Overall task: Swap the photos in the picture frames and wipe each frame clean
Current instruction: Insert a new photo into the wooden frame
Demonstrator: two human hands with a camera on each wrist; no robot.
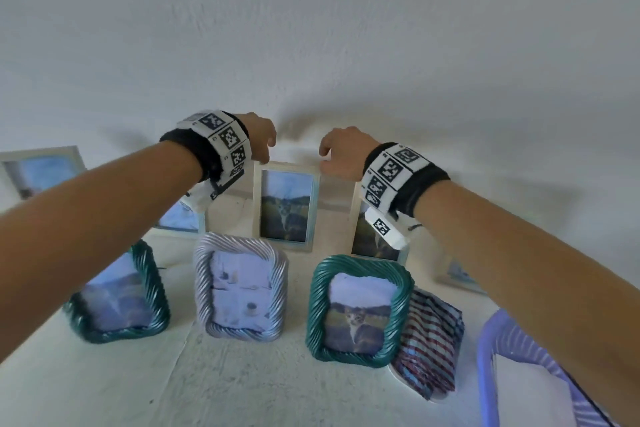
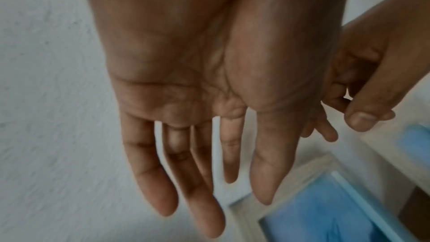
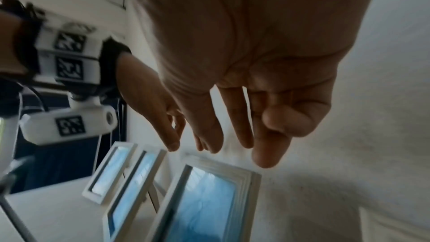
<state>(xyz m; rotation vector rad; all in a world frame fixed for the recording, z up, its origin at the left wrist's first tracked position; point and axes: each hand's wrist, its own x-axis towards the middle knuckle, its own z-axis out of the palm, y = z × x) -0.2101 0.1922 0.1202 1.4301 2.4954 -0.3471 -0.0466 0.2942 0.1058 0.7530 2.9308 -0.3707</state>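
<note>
A white rectangular frame (image 1: 285, 206) with a cat photo stands at the back centre of the white shelf (image 1: 104, 392), against the wall. My left hand (image 1: 263, 139) hovers at its top left corner and my right hand (image 1: 334, 152) at its top right corner. In the left wrist view my left hand (image 2: 197, 98) has straight fingers and holds nothing, with the frame (image 2: 325, 200) just below. In the right wrist view my right hand (image 3: 256, 98) is relaxed and empty above the frame (image 3: 209, 200). Contact with the frame is not plain.
In front stand two teal twisted frames (image 1: 117, 291) (image 1: 356, 308) and a silver twisted frame (image 1: 242, 288). More white frames (image 1: 41, 170) (image 1: 377, 236) line the back. A striped cloth (image 1: 429, 340) lies at the right, beside a lavender basket (image 1: 502, 357).
</note>
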